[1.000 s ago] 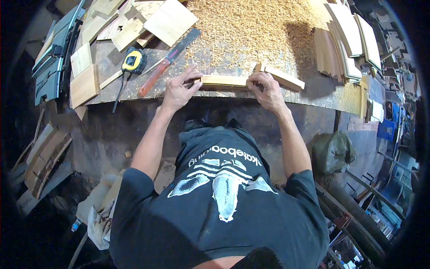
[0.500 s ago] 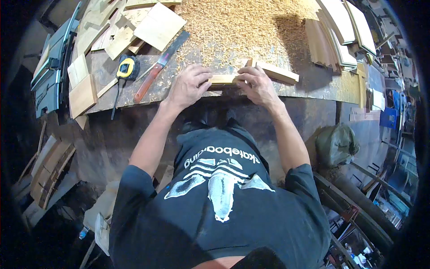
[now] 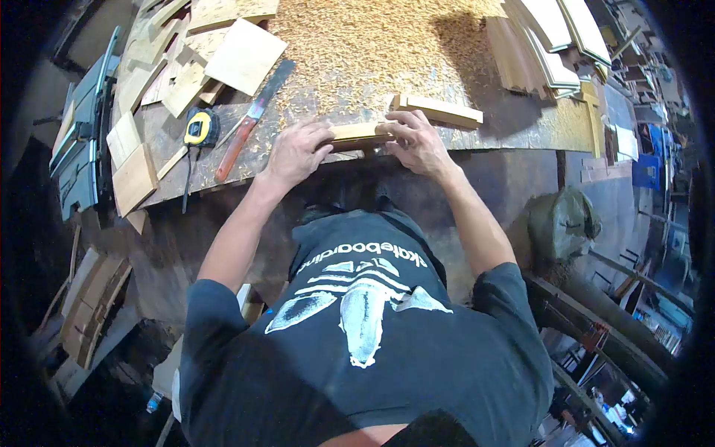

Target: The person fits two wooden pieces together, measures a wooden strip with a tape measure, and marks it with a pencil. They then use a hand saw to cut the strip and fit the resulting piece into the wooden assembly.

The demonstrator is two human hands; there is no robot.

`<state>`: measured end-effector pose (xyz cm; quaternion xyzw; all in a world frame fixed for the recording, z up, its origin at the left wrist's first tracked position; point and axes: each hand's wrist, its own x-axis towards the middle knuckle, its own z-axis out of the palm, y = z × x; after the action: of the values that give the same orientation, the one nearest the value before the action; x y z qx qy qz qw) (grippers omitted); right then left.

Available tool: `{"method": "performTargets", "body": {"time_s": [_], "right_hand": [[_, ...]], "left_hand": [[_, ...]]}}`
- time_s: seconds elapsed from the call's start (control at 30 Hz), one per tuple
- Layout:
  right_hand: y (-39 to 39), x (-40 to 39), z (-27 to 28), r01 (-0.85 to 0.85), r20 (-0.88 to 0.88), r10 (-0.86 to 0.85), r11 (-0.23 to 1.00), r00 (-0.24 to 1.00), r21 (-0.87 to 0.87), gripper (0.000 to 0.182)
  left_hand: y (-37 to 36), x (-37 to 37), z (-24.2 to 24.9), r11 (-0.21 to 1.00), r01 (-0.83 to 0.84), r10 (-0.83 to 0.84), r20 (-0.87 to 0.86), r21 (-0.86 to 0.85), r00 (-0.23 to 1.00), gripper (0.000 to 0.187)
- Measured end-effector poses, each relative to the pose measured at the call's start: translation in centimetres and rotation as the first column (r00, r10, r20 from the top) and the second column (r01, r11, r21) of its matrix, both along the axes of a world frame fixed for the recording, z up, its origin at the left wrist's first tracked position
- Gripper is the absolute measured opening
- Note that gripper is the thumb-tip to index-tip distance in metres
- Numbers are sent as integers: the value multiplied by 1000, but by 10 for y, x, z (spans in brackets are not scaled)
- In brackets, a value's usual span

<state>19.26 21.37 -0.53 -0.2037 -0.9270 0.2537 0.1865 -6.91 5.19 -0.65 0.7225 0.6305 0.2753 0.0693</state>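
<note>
A short wooden strip (image 3: 356, 132) lies crosswise at the front edge of the workbench. My left hand (image 3: 298, 151) grips its left end with bent fingers. Round the right end my right hand (image 3: 417, 141) closes, thumb underneath and fingers on top. Just behind the right hand a second wooden piece (image 3: 439, 111) rests on the bench. Left of my left hand lies a knife-like tool with a wide blade and a red-brown handle (image 3: 237, 147). A yellow and black tape measure (image 3: 199, 129) sits beside it.
Wood shavings (image 3: 372, 56) cover the middle of the workbench (image 3: 532, 128). Flat boards (image 3: 246, 56) are heaped at the left, and stacked panels (image 3: 532, 52) stand at the right. A teal case (image 3: 80, 160) is beyond the bench's left side. A green sack (image 3: 562, 223) stands below right.
Both hands and the strip appear slightly farther left in view, as the whole bench has shifted with my head. Both hands still grip the strip.
</note>
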Motion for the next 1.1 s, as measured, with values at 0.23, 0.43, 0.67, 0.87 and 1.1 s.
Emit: {"method": "performTargets", "body": {"time_s": [0.23, 0.43, 0.67, 0.87, 1.1], "right_hand": [[1, 16, -4, 174, -62, -197, 947, 978, -270, 55], [-6, 4, -6, 100, -174, -117, 990, 978, -103, 42], [-4, -6, -17, 90, -134, -95, 995, 986, -43, 22], [-2, -13, -6, 54, -124, -50, 998, 991, 26, 14], [-8, -18, 4, 35, -89, -26, 994, 996, 100, 18]], "left_hand": [[0, 2, 7, 996, -33, 41, 98, -84, 994, 22], [1, -1, 4, 996, -19, 32, 137, -92, 990, 23], [-20, -13, -3, 948, -170, 296, 541, -271, 787, 39], [-37, -23, -15, 951, -259, 309, 475, -170, 824, 39], [-39, -19, -22, 945, -268, 327, 575, -188, 750, 34]]}}
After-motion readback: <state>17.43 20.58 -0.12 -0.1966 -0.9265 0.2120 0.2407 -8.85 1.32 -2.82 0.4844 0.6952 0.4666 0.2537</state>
